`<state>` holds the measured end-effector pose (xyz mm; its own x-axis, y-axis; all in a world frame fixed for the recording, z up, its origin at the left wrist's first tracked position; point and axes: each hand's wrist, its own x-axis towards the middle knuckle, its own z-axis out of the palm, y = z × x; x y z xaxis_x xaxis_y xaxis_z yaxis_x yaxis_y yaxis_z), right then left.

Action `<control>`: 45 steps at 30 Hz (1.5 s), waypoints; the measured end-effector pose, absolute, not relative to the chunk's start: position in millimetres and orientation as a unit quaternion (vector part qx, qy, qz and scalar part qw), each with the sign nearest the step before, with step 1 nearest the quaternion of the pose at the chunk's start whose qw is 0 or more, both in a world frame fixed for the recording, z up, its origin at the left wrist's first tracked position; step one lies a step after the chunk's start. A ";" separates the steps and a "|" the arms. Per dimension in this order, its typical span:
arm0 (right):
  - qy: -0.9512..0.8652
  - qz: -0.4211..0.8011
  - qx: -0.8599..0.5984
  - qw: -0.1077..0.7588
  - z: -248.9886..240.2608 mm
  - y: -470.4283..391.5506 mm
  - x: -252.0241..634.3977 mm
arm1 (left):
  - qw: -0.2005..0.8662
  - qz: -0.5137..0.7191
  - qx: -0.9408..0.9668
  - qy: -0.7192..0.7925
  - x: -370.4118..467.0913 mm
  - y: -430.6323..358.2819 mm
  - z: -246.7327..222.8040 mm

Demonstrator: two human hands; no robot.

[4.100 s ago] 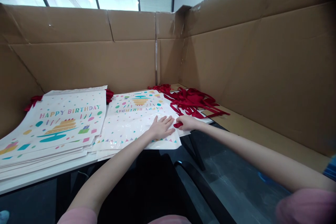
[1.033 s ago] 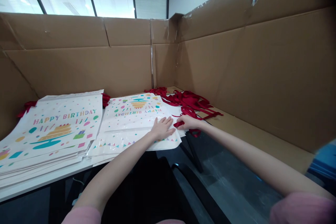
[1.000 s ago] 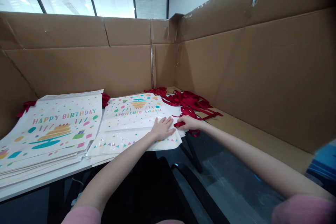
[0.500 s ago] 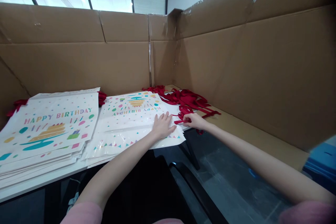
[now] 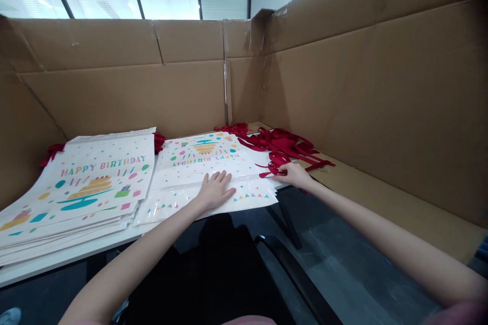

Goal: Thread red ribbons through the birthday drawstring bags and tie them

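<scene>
My left hand (image 5: 216, 191) lies with spread fingers on the top bag of a stack of white printed plastic bags (image 5: 202, 165). That bag shows a cake and "HAPPY BIRTHDAY" upside down to me. At the stack's right edge, my right hand (image 5: 294, 175) pinches a red ribbon (image 5: 277, 163), its fingertips partly hidden by the loops. Just behind it spreads a tangled heap of red ribbons (image 5: 284, 142). To the left sits a second stack of birthday bags (image 5: 102, 175), print upright, with red ribbon ends (image 5: 159, 142) poking out at its back corners.
Tall cardboard walls (image 5: 366, 86) stand behind and to the right of the white table (image 5: 72, 259). A smaller bunch of red ribbon (image 5: 236, 129) lies in the back corner. Below the table edge is a black chair armrest (image 5: 290, 274).
My left hand has slid left across the bag, away from its right edge. My right hand stays by the ribbons, with more loops gathered at its fingers. The view has shifted slightly left.
</scene>
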<state>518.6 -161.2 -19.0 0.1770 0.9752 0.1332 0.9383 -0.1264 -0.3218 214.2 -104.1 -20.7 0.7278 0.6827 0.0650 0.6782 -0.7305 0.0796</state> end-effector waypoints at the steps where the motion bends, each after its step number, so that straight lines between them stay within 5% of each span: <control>1: -0.641 0.058 -0.747 0.166 -19.1 -160.3 518.9 | 0.023 0.046 0.928 0.369 212.9 -104.5 -23.2; 18: -0.681 0.143 -0.696 0.176 -2.5 -149.8 510.2 | 0.031 0.111 0.915 0.386 245.7 -114.1 -32.0; 30: -0.688 0.170 -0.669 0.223 1.3 -144.4 511.7 | 0.005 0.111 0.847 0.521 64.6 -71.7 21.3; 38: -0.583 -0.025 -0.788 0.199 -13.1 -149.0 542.9 | 0.106 0.012 0.828 0.550 10.5 -63.3 20.9; 45: -0.604 -0.056 -0.776 0.171 -15.0 -150.8 579.4 | 0.112 0.008 0.824 0.555 13.9 -61.3 18.3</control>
<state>579.4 -150.8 -15.0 0.2642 0.9183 0.2947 0.9570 -0.2118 -0.1981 13.9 -61.3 18.3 0.3843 0.9165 -0.1108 0.9127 -0.3592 0.1945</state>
